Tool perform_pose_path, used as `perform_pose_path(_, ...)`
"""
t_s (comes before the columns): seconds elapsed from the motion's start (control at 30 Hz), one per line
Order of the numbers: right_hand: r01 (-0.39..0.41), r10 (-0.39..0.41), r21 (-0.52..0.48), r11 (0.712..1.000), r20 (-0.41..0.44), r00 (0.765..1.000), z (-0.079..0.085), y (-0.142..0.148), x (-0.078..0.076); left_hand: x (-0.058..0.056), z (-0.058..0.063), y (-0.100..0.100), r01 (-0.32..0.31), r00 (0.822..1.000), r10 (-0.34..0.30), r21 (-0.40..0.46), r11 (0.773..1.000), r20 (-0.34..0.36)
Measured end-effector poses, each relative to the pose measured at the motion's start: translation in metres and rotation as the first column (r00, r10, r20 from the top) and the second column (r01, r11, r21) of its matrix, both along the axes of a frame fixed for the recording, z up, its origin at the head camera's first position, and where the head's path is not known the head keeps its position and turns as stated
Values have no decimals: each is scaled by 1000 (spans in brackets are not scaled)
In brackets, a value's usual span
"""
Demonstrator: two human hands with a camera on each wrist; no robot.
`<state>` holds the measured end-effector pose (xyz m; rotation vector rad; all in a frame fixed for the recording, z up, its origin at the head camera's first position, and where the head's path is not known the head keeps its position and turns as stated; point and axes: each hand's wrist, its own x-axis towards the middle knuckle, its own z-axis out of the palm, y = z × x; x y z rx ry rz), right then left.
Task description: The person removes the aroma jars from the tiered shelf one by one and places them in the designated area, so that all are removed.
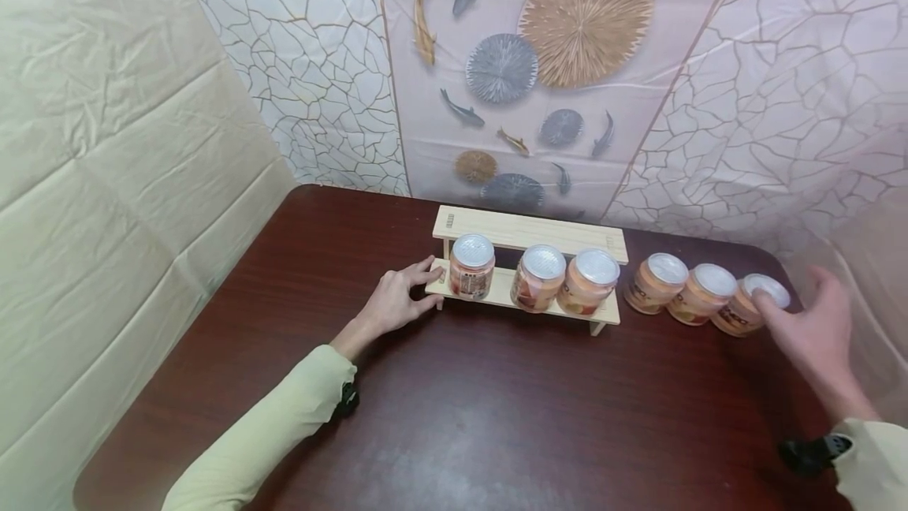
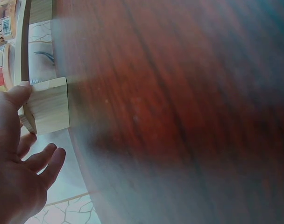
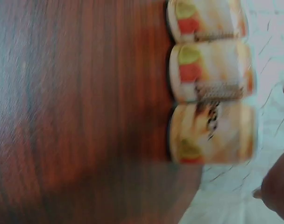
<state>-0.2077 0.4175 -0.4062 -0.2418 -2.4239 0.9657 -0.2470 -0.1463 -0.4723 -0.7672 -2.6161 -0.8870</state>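
Note:
A two-tier pale wooden rack [image 1: 503,284] stands near the back of the table. My left hand [image 1: 390,304] grips the left end of its lower shelf, thumb at the front edge; in the left wrist view the thumb lies by the end leg [image 2: 49,106]. Three jars with silvery lids sit on that shelf: one at left [image 1: 471,278], two close together at right [image 1: 537,286] [image 1: 587,290]. My right hand [image 1: 816,330] hovers over the outermost jar [image 1: 738,315] of a row of three beside the rack, thumb overlapping its lid, fingers spread.
The other two jars of the row [image 1: 654,286] [image 1: 698,298] stand touching side by side, between the rack and my right hand. The rack's upper shelf [image 1: 528,231] is bare. A patterned cloth [image 1: 340,46] hangs behind the dark wood table [image 1: 482,416].

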Motion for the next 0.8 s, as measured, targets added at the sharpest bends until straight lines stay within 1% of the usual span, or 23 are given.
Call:
perform_pose_path(0.03,-8,8,7,1000,-77,997,3,-5,-1,0,0,0,-1,1000,1,1,1000,1)
perform_pose_path(0.07,-26,29,21,999,-159,987,6,-10,-2,0,0,0,-2,1000,2,2,1000,1)
perform_pose_path(0.1,-47,55,42,998,-236,970,8,-16,-4,0,-1,-1,-2,1000,2,1,1000,0)
perform_pose_path(0.13,-69,89,75,995,-310,946,10,-21,-5,0,-1,-1,-4,1000,4,-2,1000,-3)
perform_pose_path(0.17,-91,125,109,990,-362,924,12,-27,-6,-1,-2,-1,-5,1000,5,-2,1000,-4)
perform_pose_path(0.2,-119,160,127,985,-390,907,14,-34,-7,-1,-2,-1,-6,1000,6,-2,1000,-6)
perform_pose_path(0.23,-152,193,132,979,-400,896,16,-41,-7,0,-2,-1,-7,1000,7,-3,1000,-8)
perform_pose_path(0.27,-177,215,131,975,-390,895,17,-48,-6,0,-2,-1,-8,1000,8,-2,1000,-8)
perform_pose_path(0.3,-200,232,125,972,-367,901,18,-56,-4,-1,-2,-1,-7,1000,7,0,1000,-9)
perform_pose_path(0.37,-282,291,72,957,-284,914,19,-72,0,0,-2,0,-5,1000,5,3,1000,-6)
perform_pose_path(0.4,-328,327,36,944,-242,914,19,-79,2,0,-2,0,-4,1000,4,3,1000,-5)
perform_pose_path(0.43,-375,367,1,927,-208,907,18,-85,3,0,-2,0,-3,1000,3,4,1000,-5)
perform_pose_path(0.5,-456,444,-48,889,-159,882,15,-97,5,0,-2,0,-4,1000,4,5,1000,-3)
perform_pose_path(0.57,-550,533,-116,827,-144,833,9,-108,6,0,-1,0,-4,1000,4,6,1000,0)
perform_pose_path(0.63,-610,590,-149,779,-156,792,4,-118,6,0,-1,0,-7,1000,7,3,1000,-2)
perform_pose_path(0.67,-630,610,-154,761,-157,777,1,-122,6,0,0,0,-8,1000,8,2,1000,0)
perform_pose_path(0.73,-658,638,-179,732,-161,753,-4,-131,6,0,0,0,-7,1000,7,2,1000,-2)
perform_pose_path(0.8,-666,646,-176,725,-164,746,-7,-139,6,1,0,0,-9,1000,9,1,1000,-2)
